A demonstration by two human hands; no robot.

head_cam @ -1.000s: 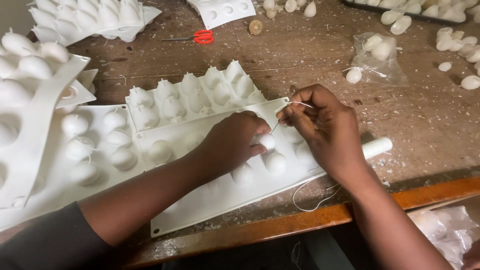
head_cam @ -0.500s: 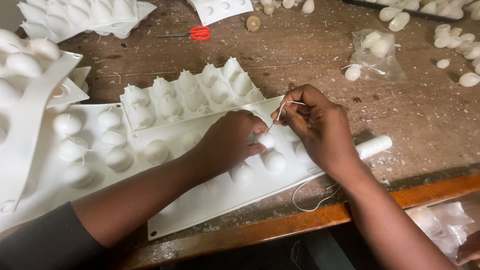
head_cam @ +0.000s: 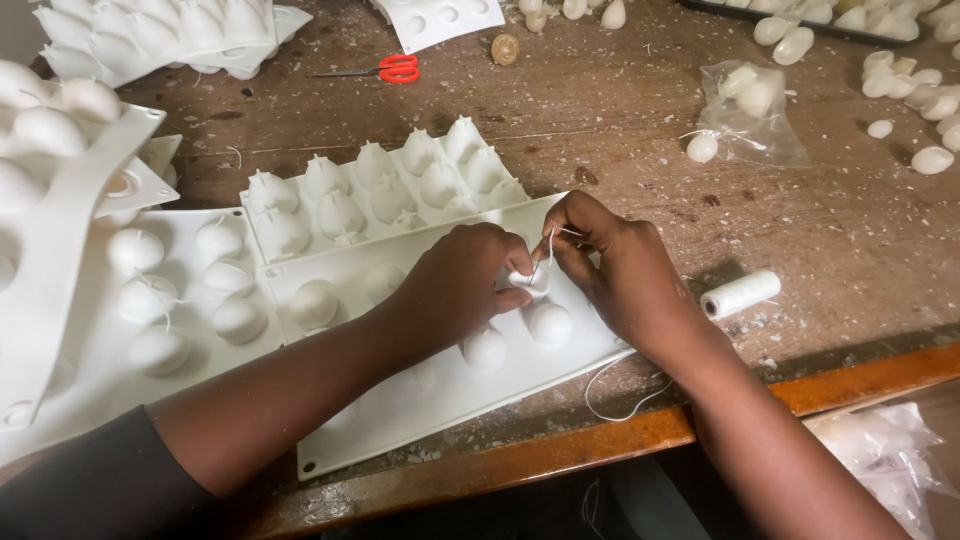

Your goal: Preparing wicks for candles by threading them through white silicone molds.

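Nearest of all, just in front of the flat white mould sheet, the desk's orange front edge, with a loose loop of thread lying between edge and sheet.

On the sheet's right half, both hands close together. Left hand pressed down on the sheet, its grip closed around a small white dome standing up from the sheet's surface. Right hand touching the same spot from the sheet's right side, its grip pinched shut on a thin white thread rising straight out of that dome's top.

Judged from this: threading a wick through one dome of the sheet, with the thread partly drawn through. Called for in the next move: a steady left hold on the dome, a straight, gentle pull on the thread, no sideways tug against the soft mould.

Just right of the sheet, a white thread spool lying on its side. Touching the sheet's far edge, a second mould with pointed cups. Left of the sheet, overlapping moulds with round domes. Well beyond the sheet, red-handled scissors, a clear plastic bag with white pieces inside, and scattered white egg-shaped pieces far right.
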